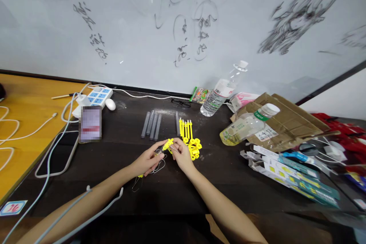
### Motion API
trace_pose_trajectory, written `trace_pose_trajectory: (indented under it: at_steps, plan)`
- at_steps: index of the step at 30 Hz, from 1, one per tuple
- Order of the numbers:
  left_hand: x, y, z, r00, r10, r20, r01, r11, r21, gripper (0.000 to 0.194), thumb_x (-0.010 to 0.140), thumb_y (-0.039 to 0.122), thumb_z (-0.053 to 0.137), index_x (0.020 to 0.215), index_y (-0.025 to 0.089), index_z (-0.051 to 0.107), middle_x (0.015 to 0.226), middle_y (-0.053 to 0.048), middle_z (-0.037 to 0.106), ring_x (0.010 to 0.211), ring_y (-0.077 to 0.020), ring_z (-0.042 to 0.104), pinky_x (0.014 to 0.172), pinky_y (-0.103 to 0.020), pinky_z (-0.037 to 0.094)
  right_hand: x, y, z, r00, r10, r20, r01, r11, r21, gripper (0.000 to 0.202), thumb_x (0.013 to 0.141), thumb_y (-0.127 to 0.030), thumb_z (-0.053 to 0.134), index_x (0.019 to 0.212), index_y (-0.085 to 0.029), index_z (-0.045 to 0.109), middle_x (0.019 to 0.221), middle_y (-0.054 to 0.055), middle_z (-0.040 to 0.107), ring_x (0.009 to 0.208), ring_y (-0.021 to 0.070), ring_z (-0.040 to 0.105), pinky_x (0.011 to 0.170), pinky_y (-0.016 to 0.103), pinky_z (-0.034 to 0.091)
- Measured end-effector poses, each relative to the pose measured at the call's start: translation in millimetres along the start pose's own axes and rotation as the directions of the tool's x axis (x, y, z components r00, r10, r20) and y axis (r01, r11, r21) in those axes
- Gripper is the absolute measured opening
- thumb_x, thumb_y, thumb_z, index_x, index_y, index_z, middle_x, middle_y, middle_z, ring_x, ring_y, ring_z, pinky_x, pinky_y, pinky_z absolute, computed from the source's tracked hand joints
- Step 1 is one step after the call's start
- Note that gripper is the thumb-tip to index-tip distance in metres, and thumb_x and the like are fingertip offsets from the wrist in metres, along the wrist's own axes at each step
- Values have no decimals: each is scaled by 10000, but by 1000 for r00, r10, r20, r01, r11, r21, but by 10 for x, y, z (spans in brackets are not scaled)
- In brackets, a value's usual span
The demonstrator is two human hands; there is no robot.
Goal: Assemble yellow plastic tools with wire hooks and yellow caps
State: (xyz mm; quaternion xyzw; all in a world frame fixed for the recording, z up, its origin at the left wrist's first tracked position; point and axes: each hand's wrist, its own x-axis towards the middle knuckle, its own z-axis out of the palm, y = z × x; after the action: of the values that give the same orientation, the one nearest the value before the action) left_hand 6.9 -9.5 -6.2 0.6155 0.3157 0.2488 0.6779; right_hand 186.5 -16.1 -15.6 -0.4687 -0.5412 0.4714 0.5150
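My left hand (pixel 148 159) is closed around a small yellow plastic part (pixel 168 144) with a clear or metallic section near the fingers. My right hand (pixel 183 157) meets it from the other side, its fingers pinching a thin dark metal rod (pixel 175 148) against the yellow part. What kind of part it is, I cannot make out. A thin pale looped cord or wire (pixel 160 167) hangs below my left hand. Just right of my right hand lie loose yellow ring-shaped pieces (pixel 195 149). Behind them stand out several yellow rods (pixel 185 127) with metallic tips.
Clear tubes (pixel 151 125) lie behind my hands. To the left are a phone (pixel 90 124), a larger dark device (pixel 58 154) and a power strip (pixel 100 96). A water bottle (pixel 215 99), a tilted drink bottle (pixel 243 127), cardboard (pixel 286 118) and a torn box (pixel 291 177) crowd the right.
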Motion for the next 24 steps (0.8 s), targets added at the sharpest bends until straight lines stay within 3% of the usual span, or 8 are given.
trace_pose_trajectory:
  at_steps: [10, 13, 17, 20, 24]
  plan:
    - [-79, 101, 59, 995, 7, -100, 17, 971, 239, 548, 938, 378, 439, 1444, 268, 259, 460, 102, 417, 286, -59, 377, 258, -113, 307, 13, 14, -2, 1000, -1, 5, 1, 1000, -20, 234, 811, -391, 569, 902, -178, 540, 591, -55, 466, 437, 70, 346, 403, 200, 255]
    - [-71, 90, 65, 994, 19, -106, 6, 974, 226, 544, 932, 359, 443, 1437, 269, 264, 498, 97, 448, 285, -50, 388, 261, -107, 300, 22, 21, -19, 999, 16, 36, -15, 999, -29, 217, 818, -388, 554, 882, -183, 523, 607, -57, 471, 413, 61, 330, 383, 194, 263]
    - [-28, 53, 77, 989, 52, -141, -26, 984, 176, 519, 882, 294, 499, 1369, 268, 322, 710, 57, 543, 320, -27, 445, 285, -107, 342, -2, 9, 23, 995, 37, 96, -34, 999, -27, 176, 842, -370, 521, 859, -202, 471, 602, -80, 415, 403, 60, 319, 386, 189, 287]
    - [-1, 31, 87, 978, 93, -189, -64, 986, 152, 493, 857, 260, 513, 1319, 252, 340, 792, 42, 557, 326, -11, 436, 290, -108, 344, -54, -16, 113, 987, 1, 158, 7, 999, -54, 122, 868, -326, 493, 881, -207, 465, 622, -72, 441, 483, 83, 420, 479, 201, 359]
    - [10, 27, 102, 986, 81, -145, -64, 991, 117, 470, 901, 282, 422, 1355, 237, 305, 722, 46, 546, 320, -21, 423, 288, -108, 316, -109, -34, 214, 975, -7, 221, 15, 999, -34, 85, 886, -290, 462, 900, -206, 454, 622, -56, 505, 569, 115, 513, 584, 238, 410]
